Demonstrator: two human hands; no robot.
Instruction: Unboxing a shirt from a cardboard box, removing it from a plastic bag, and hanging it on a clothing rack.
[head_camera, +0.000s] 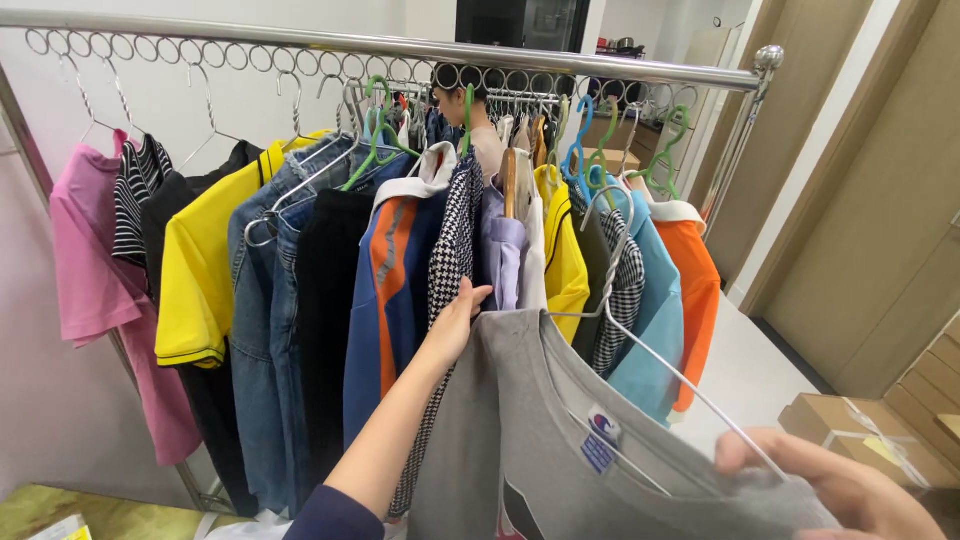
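Note:
A grey sweatshirt (520, 430) on a thin wire hanger (660, 365) fills the lower middle of the head view. My left hand (455, 320) reaches forward and touches the sweatshirt's far shoulder, next to a black-and-white houndstooth garment (450, 250). My right hand (840, 485) at the bottom right grips the sweatshirt's near shoulder over the hanger's end. The hanger's hook rises toward the steel rail (400, 45), among the hanging clothes.
The rail carries a pink shirt (90, 270), a yellow shirt (200, 260), denim (265, 330), a blue-and-orange jacket (390, 290) and an orange top (695, 290). A person (475, 120) stands behind the rack. Cardboard boxes (860, 430) lie at right beside wooden doors.

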